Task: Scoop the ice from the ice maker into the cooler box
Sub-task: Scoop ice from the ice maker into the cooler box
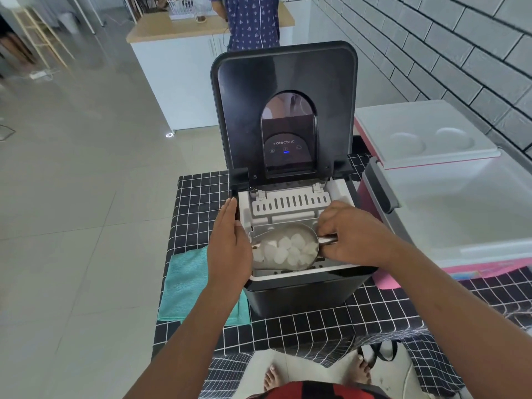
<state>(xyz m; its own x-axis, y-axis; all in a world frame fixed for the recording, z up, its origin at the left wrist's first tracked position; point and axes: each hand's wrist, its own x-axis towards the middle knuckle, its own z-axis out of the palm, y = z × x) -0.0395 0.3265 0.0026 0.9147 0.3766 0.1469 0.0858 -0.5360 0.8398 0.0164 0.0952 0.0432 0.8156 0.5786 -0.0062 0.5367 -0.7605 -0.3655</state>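
A black ice maker (302,292) stands on a checked tablecloth with its lid (283,82) raised upright. Over its white inner basket a metal scoop (288,249) lies full of white ice pieces (290,250). My right hand (354,234) grips the scoop's handle from the right. My left hand (230,243) rests flat, fingers together, against the ice maker's left rim beside the scoop's mouth, holding nothing. To the right sits the pink and white cooler box (460,214), open, with its white lid (423,133) tipped back toward the wall.
A teal cloth (190,283) lies on the black checked tablecloth (316,335) left of the ice maker. A grey brick wall (431,47) runs behind the cooler. A person in a blue patterned shirt (250,21) stands at a white counter (184,67) beyond.
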